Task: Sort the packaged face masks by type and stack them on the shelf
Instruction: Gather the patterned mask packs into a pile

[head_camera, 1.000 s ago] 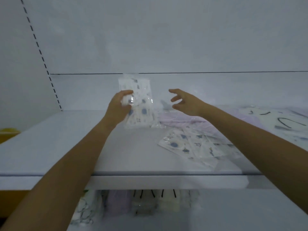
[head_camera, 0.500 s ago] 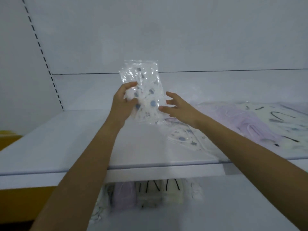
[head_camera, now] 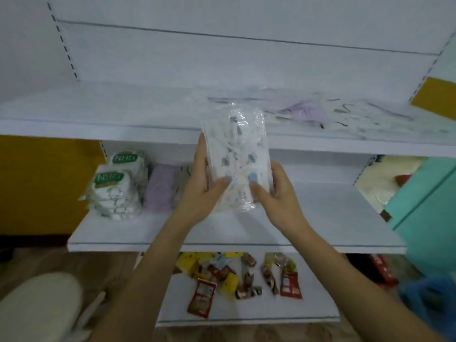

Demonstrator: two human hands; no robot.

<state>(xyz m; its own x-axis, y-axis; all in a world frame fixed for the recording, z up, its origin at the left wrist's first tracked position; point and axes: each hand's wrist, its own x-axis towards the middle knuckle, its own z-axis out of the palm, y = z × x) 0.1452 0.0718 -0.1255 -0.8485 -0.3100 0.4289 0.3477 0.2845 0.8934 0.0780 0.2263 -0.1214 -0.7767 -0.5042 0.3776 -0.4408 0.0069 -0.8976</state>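
- Left hand [head_camera: 201, 193] and right hand [head_camera: 276, 193]: both grasp the clear plastic packet of blue-patterned white face masks [head_camera: 237, 159], thumbs in front.
- Packet upright between the hands, above the middle white shelf [head_camera: 320, 218], level with the upper shelf's front edge.

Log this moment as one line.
left hand: grips patterned mask pack | right hand: grips same pack | pack: upright, not yet shelved

Red and yellow snack packets [head_camera: 237, 280] lie scattered low down. A teal cabinet [head_camera: 424, 201] stands at the right, with a blue bag [head_camera: 429, 294] below it. A yellow wall [head_camera: 42, 183] shows at the left.
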